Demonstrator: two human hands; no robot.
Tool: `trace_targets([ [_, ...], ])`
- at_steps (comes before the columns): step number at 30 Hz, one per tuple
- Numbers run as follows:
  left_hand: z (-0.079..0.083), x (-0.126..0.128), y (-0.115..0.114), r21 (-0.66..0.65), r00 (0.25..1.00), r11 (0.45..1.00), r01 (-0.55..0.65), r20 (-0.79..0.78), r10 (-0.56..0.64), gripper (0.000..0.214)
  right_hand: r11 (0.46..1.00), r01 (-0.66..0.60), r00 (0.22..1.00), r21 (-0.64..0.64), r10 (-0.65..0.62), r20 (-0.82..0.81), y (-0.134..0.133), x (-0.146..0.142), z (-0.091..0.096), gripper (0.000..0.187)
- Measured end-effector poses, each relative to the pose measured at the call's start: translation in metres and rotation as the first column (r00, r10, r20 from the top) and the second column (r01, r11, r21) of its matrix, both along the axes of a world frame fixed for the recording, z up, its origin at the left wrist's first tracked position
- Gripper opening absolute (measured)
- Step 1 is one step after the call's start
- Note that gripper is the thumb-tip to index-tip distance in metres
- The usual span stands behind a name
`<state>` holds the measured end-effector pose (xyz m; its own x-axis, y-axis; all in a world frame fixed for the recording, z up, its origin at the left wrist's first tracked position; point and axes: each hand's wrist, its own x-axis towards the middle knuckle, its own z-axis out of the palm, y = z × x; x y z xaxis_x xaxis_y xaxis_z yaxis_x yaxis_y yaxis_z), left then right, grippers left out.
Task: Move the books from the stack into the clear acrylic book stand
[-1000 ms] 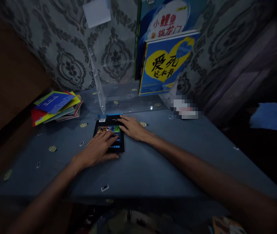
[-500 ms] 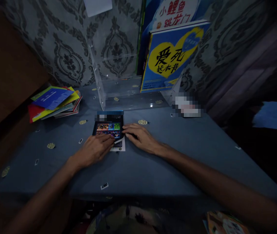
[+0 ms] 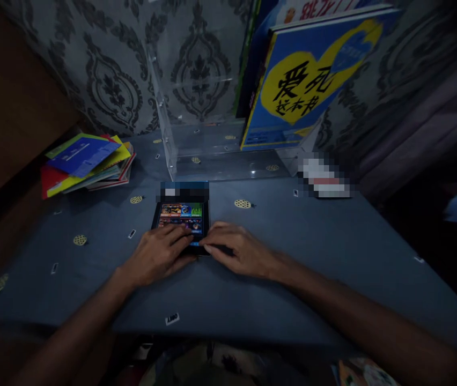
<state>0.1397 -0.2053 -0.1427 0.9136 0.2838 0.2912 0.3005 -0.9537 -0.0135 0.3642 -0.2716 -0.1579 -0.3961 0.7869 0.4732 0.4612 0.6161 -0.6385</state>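
A small dark book [image 3: 181,210] with rows of bright little pictures on its cover lies on the cloth-covered table in front of me. My left hand [image 3: 156,253] rests palm down across the book's lower left part, fingers stretched over the cover. At the lower right corner, my right hand [image 3: 241,250] has its thumb and fingertips pinched together on the book's edge. The fingers of both hands hide the bottom of the cover in part. Its top strip is blurred out.
Behind the book stands a clear acrylic rack [image 3: 168,134] holding a blue and yellow book [image 3: 304,80] at its right side. A loose pile of colourful booklets [image 3: 86,161] lies at the left. A pixelated item [image 3: 325,177] sits at the back right of the table [image 3: 293,225].
The book's lower right corner, lifted earlier with a white-edged page under it, now lies down. My right hand has moved toward me from the right edge to that corner. The view has shifted slightly.
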Motion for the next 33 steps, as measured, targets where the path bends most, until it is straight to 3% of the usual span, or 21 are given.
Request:
trace_targets([
  [3, -0.002, -0.003, 0.008, -0.11, 0.994, 0.993, -0.046, 0.096, 0.057, 0.023, 1.0, -0.009, 1.0, 0.009, 0.009, 0.002, 0.0, -0.002, -0.001, 0.02],
  [5, -0.005, -0.006, 0.014, -0.145, 0.967, 0.972, -0.183, 0.151, 0.205, 0.023, 1.0, -0.005, 1.0, 0.024, 0.005, 0.006, 0.001, -0.002, -0.002, 0.02],
  [9, -0.011, -0.013, 0.025, -0.153, 0.834, 0.837, -0.525, 0.103, 0.542, 0.031, 0.994, 0.071, 0.996, 0.085, -0.076, 0.049, 0.004, -0.002, -0.008, 0.02],
  [13, -0.016, -0.015, 0.029, -0.279, 0.79, 0.769, -0.575, 0.055, 0.611, 0.034, 0.974, 0.207, 0.958, 0.094, -0.221, 0.181, 0.008, 0.0, -0.014, 0.016],
  [15, -0.017, -0.014, 0.032, -0.444, 0.77, 0.731, -0.519, 0.13, 0.625, 0.036, 0.97, 0.23, 0.942, 0.08, -0.242, 0.234, 0.009, 0.001, -0.015, 0.016],
  [17, -0.018, -0.011, 0.035, -0.684, 0.7, 0.63, -0.367, 0.243, 0.672, 0.038, 0.968, 0.243, 0.936, 0.067, -0.252, 0.246, 0.009, 0.001, -0.014, 0.017],
  [19, -0.017, -0.007, 0.036, -0.886, 0.57, 0.449, -0.117, 0.31, 0.761, 0.042, 0.963, 0.265, 0.937, 0.05, -0.269, 0.222, 0.008, 0.0, -0.011, 0.017],
  [21, -0.015, -0.002, 0.035, -0.965, 0.473, 0.227, 0.134, 0.263, 0.841, 0.047, 0.959, 0.284, 0.944, 0.014, -0.282, 0.171, 0.007, 0.0, -0.009, 0.017],
  [23, -0.012, 0.002, 0.031, -0.958, 0.46, 0.041, 0.285, 0.175, 0.87, 0.047, 0.953, 0.298, 0.95, -0.044, -0.292, 0.112, 0.006, -0.001, -0.01, 0.019],
  [24, -0.01, 0.003, 0.029, -0.944, 0.467, -0.025, 0.329, 0.14, 0.873, 0.044, 0.947, 0.313, 0.949, -0.074, -0.308, 0.07, 0.007, -0.001, -0.012, 0.02],
  [26, -0.008, 0.003, 0.025, -0.918, 0.451, -0.089, 0.387, 0.104, 0.886, 0.038, 0.92, 0.364, 0.926, -0.144, -0.374, -0.046, 0.01, 0.0, -0.018, 0.029],
  [29, -0.006, 0.002, 0.019, -0.877, 0.413, -0.098, 0.47, 0.12, 0.903, 0.035, 0.859, 0.39, 0.821, -0.332, -0.487, -0.297, 0.018, -0.001, -0.026, 0.052],
  [31, -0.005, 0.002, 0.015, -0.848, 0.412, -0.103, 0.52, 0.143, 0.9, 0.037, 0.84, 0.23, 0.736, -0.491, -0.481, -0.476, 0.021, -0.002, -0.023, 0.058],
  [33, -0.004, 0.003, 0.012, -0.822, 0.413, -0.12, 0.557, 0.149, 0.898, 0.038, 0.814, -0.02, 0.655, -0.58, -0.428, -0.623, 0.021, -0.004, -0.014, 0.054],
])
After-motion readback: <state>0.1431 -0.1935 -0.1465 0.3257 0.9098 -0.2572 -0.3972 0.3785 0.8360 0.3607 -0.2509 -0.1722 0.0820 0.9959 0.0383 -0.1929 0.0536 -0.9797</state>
